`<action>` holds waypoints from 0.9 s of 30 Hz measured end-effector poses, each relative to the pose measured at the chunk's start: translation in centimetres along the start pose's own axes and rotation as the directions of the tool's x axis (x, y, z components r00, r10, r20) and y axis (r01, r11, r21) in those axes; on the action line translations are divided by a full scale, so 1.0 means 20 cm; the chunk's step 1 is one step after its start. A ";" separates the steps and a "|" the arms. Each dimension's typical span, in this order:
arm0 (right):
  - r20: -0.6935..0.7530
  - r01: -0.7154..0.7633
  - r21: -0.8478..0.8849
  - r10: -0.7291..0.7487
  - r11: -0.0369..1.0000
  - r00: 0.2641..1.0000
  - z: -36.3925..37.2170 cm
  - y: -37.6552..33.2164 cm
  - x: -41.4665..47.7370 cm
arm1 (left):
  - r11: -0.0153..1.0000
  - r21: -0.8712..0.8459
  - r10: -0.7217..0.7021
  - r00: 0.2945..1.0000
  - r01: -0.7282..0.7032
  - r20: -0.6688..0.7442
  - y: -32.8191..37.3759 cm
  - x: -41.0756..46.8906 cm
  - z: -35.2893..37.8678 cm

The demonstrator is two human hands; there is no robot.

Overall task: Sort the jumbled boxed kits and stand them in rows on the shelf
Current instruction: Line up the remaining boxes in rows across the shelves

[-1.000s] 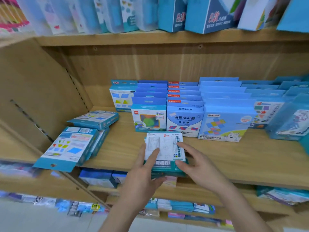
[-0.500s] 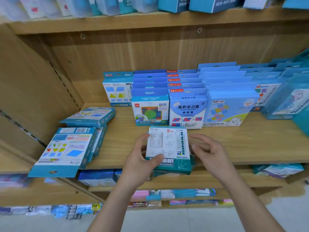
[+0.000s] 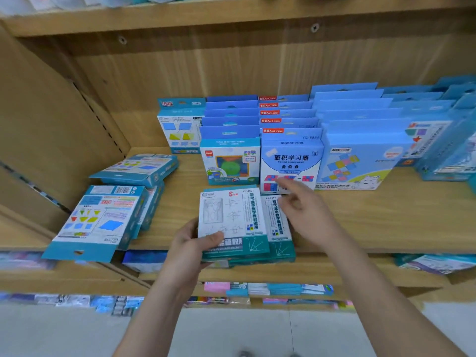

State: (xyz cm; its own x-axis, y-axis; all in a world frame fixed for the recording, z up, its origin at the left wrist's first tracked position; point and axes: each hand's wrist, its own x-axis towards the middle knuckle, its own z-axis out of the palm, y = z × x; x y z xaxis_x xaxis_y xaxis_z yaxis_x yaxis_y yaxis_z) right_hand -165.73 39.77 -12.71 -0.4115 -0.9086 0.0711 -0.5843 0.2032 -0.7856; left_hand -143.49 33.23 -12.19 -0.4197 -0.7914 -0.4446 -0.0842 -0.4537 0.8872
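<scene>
White-and-teal kit box (image 3: 231,217) lies flat at the shelf's (image 3: 386,220) front edge, atop a matching box (image 3: 279,228) peeking out on the right. Left hand (image 3: 190,251) grips its lower-left corner, thumb on top. Right hand (image 3: 306,210) hovers above, fingers loose, holding nothing.

Matt wood-grain shelf (image 3: 386,222), glossy printed cardboard boxed kits (image 3: 229,217), smooth pale floor (image 3: 231,333)

Pale grey floor (image 3: 64,336) fills the bottom of the frame. Just above it, low in the centre, pink and blue packets (image 3: 283,289) lie stacked flat. A screw head (image 3: 122,40) shows at upper left.
</scene>
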 end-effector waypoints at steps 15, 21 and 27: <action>0.129 -0.344 -0.150 0.363 0.927 0.923 0.06 -0.08 -0.26 | 0.956 -0.292 -0.009 0.991 -0.032 -0.136 0.00 -0.05 -0.10; 0.146 -0.473 0.313 0.450 0.823 0.881 0.13 -0.08 -0.32 | 0.949 -0.305 0.047 0.994 -0.076 -0.102 0.01 -0.07 -0.17; 0.293 -0.446 0.422 0.347 0.789 0.891 0.10 -0.11 -0.31 | 0.915 -0.317 0.227 0.968 -0.249 -0.103 0.09 -0.10 -0.24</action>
State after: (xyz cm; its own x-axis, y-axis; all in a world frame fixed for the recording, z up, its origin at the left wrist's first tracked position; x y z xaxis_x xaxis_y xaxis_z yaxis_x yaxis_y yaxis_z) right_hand -160.57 44.22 -12.61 -0.3646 -0.8458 -0.3895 0.0176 0.4119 -0.9110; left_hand -138.37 32.08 -10.35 -0.3322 -0.9117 -0.2417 0.3140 -0.3486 0.8831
